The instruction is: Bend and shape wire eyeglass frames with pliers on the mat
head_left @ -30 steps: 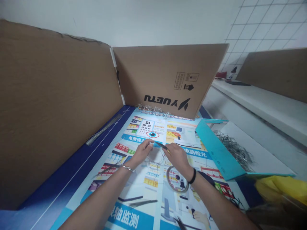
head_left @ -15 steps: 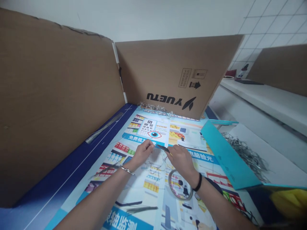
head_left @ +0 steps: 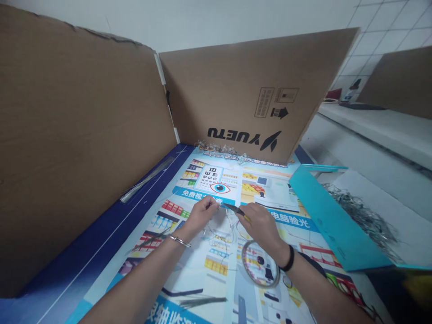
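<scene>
Mid-frame, the right hand [head_left: 262,224] grips pliers [head_left: 236,210] beside the left hand [head_left: 201,213], pinched closed on thin wire [head_left: 232,230].

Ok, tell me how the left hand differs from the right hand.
The left hand has its fingertips pinched together, on something too small to make out; the right hand wraps around a dark pointed tool. The left hand wears a silver bracelet, the right hand a black band. Both are ungloved and held over the poster.
</scene>
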`<control>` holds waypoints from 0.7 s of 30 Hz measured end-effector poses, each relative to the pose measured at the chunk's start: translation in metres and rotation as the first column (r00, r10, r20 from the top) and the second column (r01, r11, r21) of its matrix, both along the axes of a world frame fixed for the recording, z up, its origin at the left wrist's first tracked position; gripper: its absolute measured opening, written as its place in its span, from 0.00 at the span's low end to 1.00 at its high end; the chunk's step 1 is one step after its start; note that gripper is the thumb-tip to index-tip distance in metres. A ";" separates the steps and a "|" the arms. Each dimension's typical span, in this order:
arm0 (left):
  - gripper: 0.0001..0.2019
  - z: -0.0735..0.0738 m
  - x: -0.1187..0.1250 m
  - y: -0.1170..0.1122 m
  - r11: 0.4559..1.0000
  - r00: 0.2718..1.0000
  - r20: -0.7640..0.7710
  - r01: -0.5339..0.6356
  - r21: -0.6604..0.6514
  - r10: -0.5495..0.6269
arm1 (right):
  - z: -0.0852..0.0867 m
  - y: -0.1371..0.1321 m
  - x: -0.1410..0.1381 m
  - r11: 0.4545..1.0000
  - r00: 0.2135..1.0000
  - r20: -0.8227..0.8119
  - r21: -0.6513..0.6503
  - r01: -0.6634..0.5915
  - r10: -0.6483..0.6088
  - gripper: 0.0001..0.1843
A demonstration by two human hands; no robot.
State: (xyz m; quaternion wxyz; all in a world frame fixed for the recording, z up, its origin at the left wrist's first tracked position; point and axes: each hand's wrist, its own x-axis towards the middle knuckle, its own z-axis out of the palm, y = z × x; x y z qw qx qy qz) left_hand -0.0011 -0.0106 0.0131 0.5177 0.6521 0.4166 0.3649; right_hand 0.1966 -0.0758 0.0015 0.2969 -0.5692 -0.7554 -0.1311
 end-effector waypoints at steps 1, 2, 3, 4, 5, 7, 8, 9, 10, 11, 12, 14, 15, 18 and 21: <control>0.09 0.000 0.001 0.000 1.000 1.000 0.008 0.007 -0.021 -0.007 | -0.001 0.000 0.000 1.000 1.000 0.003 0.007 -0.011 0.010 0.11; 0.09 -0.001 0.002 0.000 0.999 1.000 0.019 0.018 -0.040 -0.018 | -0.002 0.000 0.000 1.000 1.000 0.009 0.011 -0.016 0.015 0.11; 0.09 -0.002 0.002 0.001 0.998 0.999 0.031 0.033 -0.052 -0.031 | -0.003 0.000 0.001 1.000 1.000 0.017 0.010 -0.018 0.018 0.11; 0.08 -0.003 0.003 0.001 0.997 0.998 0.045 0.047 -0.056 -0.045 | -0.004 0.001 0.001 1.000 1.000 0.024 0.008 -0.018 0.017 0.11; 0.08 -0.004 0.003 0.001 0.997 0.997 0.055 0.058 -0.052 -0.056 | -0.005 0.001 0.002 1.000 0.999 0.030 0.006 -0.015 0.015 0.11; 0.06 -0.005 0.002 0.001 0.997 0.996 0.063 0.069 -0.041 -0.066 | -0.008 0.002 0.003 1.000 0.999 0.035 0.010 -0.007 0.007 0.11; 0.06 -0.005 0.002 0.001 0.996 0.995 0.066 0.075 -0.039 -0.072 | -0.008 0.003 0.004 1.000 0.999 0.036 0.014 -0.006 0.005 0.11; 0.06 -0.005 0.001 0.001 0.996 0.994 0.072 0.080 -0.039 -0.077 | -0.009 0.003 0.004 1.000 0.999 0.038 0.016 -0.006 0.006 0.11; 0.06 -0.004 0.000 0.001 0.995 0.993 0.081 0.087 -0.040 -0.084 | -0.009 0.003 0.005 1.000 0.999 0.041 0.015 -0.009 0.008 0.11; 0.06 -0.003 -0.002 0.000 0.995 0.991 0.093 0.096 -0.041 -0.092 | -0.009 0.003 0.006 1.000 0.999 0.045 0.013 -0.012 0.011 0.11; 0.06 -0.002 -0.003 0.000 0.993 0.989 0.107 0.107 -0.041 -0.102 | -0.009 0.003 0.006 1.000 0.999 0.049 0.010 -0.013 0.012 0.11; 0.06 -0.001 -0.005 0.001 0.991 0.983 0.132 0.134 -0.030 -0.129 | -0.007 0.003 0.006 1.000 0.998 0.055 0.007 -0.009 0.008 0.11; 0.07 -0.001 -0.005 0.001 0.989 0.980 0.137 0.149 -0.022 -0.144 | -0.006 0.002 0.006 1.000 0.998 0.058 0.004 -0.006 0.005 0.11; 0.07 -0.002 -0.006 0.003 0.985 0.976 0.134 0.173 -0.012 -0.170 | -0.003 0.001 0.005 1.000 0.997 0.073 -0.006 -0.007 0.007 0.11; 0.06 -0.004 -0.005 0.003 0.987 0.982 0.112 0.158 -0.015 -0.155 | -0.002 0.000 0.004 1.000 0.996 0.084 -0.008 -0.013 0.013 0.11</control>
